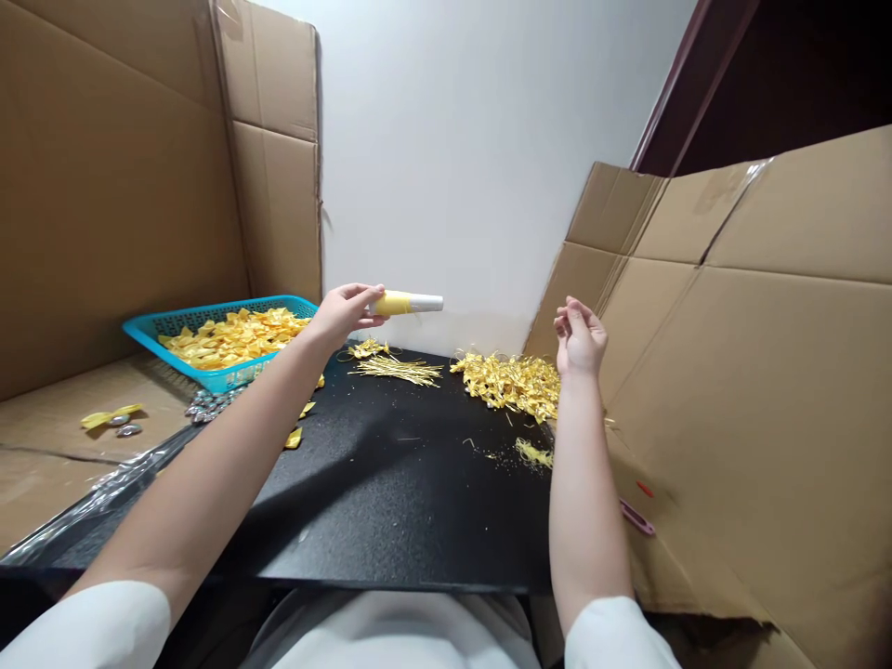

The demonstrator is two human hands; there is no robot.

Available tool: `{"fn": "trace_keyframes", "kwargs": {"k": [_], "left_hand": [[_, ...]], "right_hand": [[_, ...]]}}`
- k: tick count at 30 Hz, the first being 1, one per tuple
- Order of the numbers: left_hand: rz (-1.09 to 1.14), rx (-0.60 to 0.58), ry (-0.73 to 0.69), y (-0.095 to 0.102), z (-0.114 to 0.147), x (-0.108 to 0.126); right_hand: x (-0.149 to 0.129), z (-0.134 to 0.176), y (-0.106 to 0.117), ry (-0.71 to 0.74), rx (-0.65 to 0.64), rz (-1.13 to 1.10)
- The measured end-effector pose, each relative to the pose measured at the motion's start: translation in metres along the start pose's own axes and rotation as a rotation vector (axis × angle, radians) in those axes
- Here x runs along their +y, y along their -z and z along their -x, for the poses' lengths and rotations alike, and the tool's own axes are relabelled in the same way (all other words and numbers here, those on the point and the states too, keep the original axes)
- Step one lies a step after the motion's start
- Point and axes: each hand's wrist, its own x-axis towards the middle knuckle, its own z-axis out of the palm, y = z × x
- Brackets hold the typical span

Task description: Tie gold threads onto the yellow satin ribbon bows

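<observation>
My left hand (pixel 352 311) is closed around the wide end of a spool of yellow thread (pixel 394 303), which has a bare white tapered tip pointing right. It is raised above the far side of the black table. Level with it on the right, my right hand (pixel 581 339) is held up with thumb and fingers pinched together. Anything between those fingers is too thin to make out. Beneath my right hand lies a heap of small gold bows (pixel 512 381). A bundle of thin gold strips (pixel 397 369) rests below the spool.
A blue basket (pixel 209 379) of yellow ribbon pieces stands at left, with silver beads (pixel 209 406) beside it. Cut thread scraps (pixel 533 453) lie on the black table (pixel 390 520). A pink thread snipper (pixel 636 517) is at right. Cardboard walls (pixel 767 390) flank both sides.
</observation>
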Motion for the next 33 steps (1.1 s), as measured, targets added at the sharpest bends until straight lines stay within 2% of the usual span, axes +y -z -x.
{"fn": "trace_keyframes", "kwargs": {"k": [3, 5, 6, 8, 12, 14, 18, 23, 27, 30, 33], "left_hand": [[0.019, 0.004, 0.014, 0.001, -0.001, -0.001], [0.022, 0.006, 0.017, -0.002, 0.002, 0.0], [0.019, 0.007, 0.018, -0.004, 0.004, 0.001], [0.005, 0.002, 0.009, -0.01, 0.009, 0.004], [-0.024, -0.056, -0.038, -0.025, 0.023, 0.01], [-0.032, -0.097, -0.064, -0.032, 0.03, 0.012], [-0.04, -0.13, -0.105, -0.039, 0.036, 0.012], [-0.064, -0.133, -0.112, -0.037, 0.032, 0.008], [-0.146, -0.182, -0.08, -0.035, 0.031, 0.007], [-0.171, -0.217, -0.067, -0.035, 0.03, 0.006], [-0.174, -0.232, -0.064, -0.033, 0.028, 0.004]], "right_hand": [[-0.002, -0.002, 0.001, 0.052, 0.08, 0.049], [-0.007, 0.004, -0.006, 0.106, 0.065, 0.112], [-0.009, 0.01, -0.012, 0.127, 0.011, 0.154], [-0.014, 0.027, -0.03, 0.134, -0.179, 0.264], [-0.01, 0.073, -0.07, -0.04, -0.652, 0.55], [-0.002, 0.09, -0.086, -0.077, -0.743, 0.648], [0.007, 0.1, -0.095, -0.091, -0.757, 0.678], [-0.007, 0.082, -0.081, -0.027, -0.712, 0.534], [-0.012, 0.071, -0.072, 0.018, -0.67, 0.545], [-0.008, 0.067, -0.069, 0.044, -0.603, 0.578], [-0.002, 0.06, -0.064, 0.062, -0.466, 0.59]]}}
